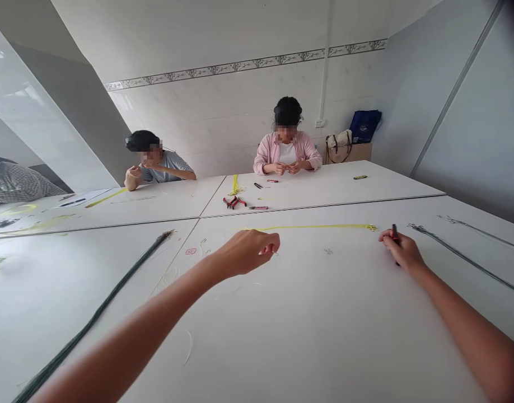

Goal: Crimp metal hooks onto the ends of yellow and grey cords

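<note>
My left hand (257, 249) is over the middle of the white table (307, 324), fingers curled and pressed together. Whatever it pinches, if anything, is too small to make out. Just behind it a thin bundle of yellow strands (316, 226) lies stretched across the tabletop, with a bunched, knotted-looking end (371, 228) at the right. Past that end, my right hand (403, 251) is closed around a slim black-and-red tool (395, 234), held upright; its exact kind cannot be told. A dark green bundle of strands (458, 252) lies to the right of this hand.
At left lies a long dark green bundle (110, 302). Red-handled pliers (234, 202) and a red pen-like tool (259, 207) sit across the table seam. Two co-workers sit opposite, a person in pink (265, 151) and a person in grey (173, 166). Pale scraps (188, 347) are scattered about.
</note>
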Demonstrator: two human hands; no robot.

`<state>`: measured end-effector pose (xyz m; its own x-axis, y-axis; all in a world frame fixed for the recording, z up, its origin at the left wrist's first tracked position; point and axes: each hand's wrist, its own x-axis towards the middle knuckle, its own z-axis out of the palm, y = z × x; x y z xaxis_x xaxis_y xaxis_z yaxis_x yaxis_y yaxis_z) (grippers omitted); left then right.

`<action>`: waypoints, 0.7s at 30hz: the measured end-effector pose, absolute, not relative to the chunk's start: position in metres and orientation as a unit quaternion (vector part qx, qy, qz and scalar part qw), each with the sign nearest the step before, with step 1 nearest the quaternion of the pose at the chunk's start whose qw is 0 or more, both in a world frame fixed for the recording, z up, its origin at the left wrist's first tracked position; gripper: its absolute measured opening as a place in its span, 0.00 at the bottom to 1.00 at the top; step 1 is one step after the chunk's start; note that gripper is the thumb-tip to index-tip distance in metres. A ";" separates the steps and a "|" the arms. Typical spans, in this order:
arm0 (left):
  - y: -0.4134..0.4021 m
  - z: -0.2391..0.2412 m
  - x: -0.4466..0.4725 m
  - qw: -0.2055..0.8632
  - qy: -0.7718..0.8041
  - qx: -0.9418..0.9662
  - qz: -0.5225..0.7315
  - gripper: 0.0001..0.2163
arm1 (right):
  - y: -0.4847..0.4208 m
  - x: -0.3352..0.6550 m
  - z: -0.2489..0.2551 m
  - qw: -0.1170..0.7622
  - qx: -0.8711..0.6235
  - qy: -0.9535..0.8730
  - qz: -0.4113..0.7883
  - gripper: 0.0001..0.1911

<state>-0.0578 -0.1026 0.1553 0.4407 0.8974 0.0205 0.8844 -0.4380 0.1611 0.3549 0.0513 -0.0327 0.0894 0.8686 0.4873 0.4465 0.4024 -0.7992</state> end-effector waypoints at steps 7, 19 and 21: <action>-0.071 0.145 -0.028 0.180 0.505 0.827 0.170 0.04 | 0.033 0.296 -0.010 0.458 -0.497 -0.698 0.236 0.15; -0.072 0.164 -0.032 0.172 0.485 0.814 0.269 0.02 | -0.024 0.165 0.109 0.423 -0.290 -0.754 0.409 0.12; -0.073 0.164 -0.032 0.170 0.482 0.813 0.277 0.02 | -0.026 0.162 0.110 0.420 -0.298 -0.763 0.392 0.13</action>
